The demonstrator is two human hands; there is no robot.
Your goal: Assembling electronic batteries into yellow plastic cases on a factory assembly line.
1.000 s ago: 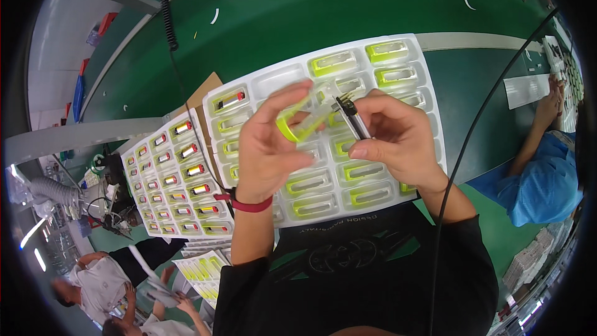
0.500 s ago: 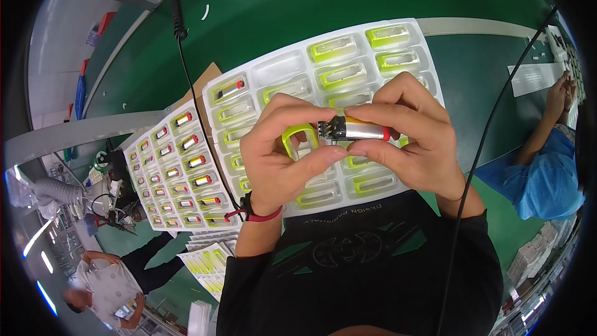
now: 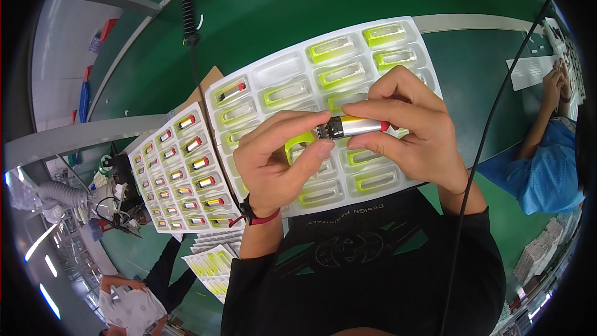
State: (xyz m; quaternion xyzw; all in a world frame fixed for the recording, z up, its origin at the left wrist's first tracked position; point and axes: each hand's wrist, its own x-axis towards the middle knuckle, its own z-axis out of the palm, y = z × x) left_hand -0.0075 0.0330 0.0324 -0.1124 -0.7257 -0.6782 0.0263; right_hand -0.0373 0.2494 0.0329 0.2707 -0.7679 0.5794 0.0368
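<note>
Between my two hands, above a white tray, is a silver cylindrical battery with a red end and a small dark circuit board at its left end. My right hand pinches the battery's body between thumb and fingers. With thumb and forefinger, my left hand grips the circuit board end. A lime-green plastic frame also sits in the left hand, partly hidden by the fingers. Lime-green and clear casings lie in the tray's pockets, and one pocket at upper left holds another battery.
A second white tray with rows of batteries stands to the left. Below it are stacked trays with green parts. A black cable hangs across the right side; a coiled cord hangs upper left. A person in blue sits at right.
My left fingers have shifted slightly on the circuit board end, and the green frame has turned in the left hand. The view has moved a little; the person at lower left appears lower.
</note>
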